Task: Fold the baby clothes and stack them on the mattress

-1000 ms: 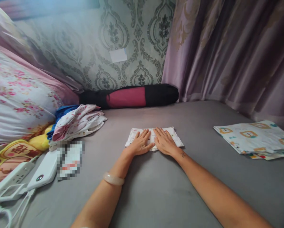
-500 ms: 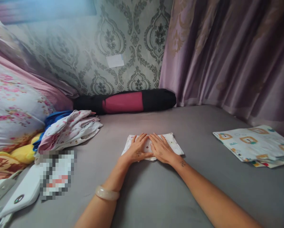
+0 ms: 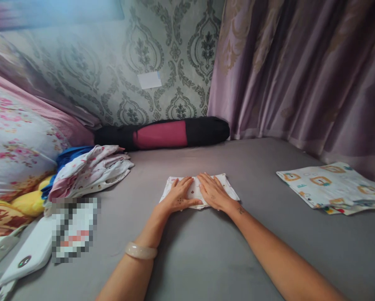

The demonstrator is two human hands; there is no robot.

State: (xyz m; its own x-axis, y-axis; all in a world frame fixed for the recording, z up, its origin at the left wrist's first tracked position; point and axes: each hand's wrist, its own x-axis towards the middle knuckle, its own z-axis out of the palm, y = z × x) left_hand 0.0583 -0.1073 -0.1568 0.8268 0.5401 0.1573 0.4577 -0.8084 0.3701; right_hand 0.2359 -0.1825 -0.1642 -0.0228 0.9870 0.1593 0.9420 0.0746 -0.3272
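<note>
A small white folded cloth with a sparse print lies flat on the grey bed sheet. My left hand rests flat on its left half, fingers stretched forward and thumb pointing right. On the right half lies my right hand, palm down, fingers extended. The two hands are slightly apart, with a strip of the cloth showing between them. Neither hand grips anything. How the cloth is folded underneath is hidden by my hands.
To the right lie folded printed cloths. A heap of crumpled clothes sits at the left, near a floral pillow, a white device and a blurred-out item. A black and red roll lies along the wall.
My right hand has shifted slightly, widening the gap between the hands. Both still lie on the cloth. The whole view has moved a little.
</note>
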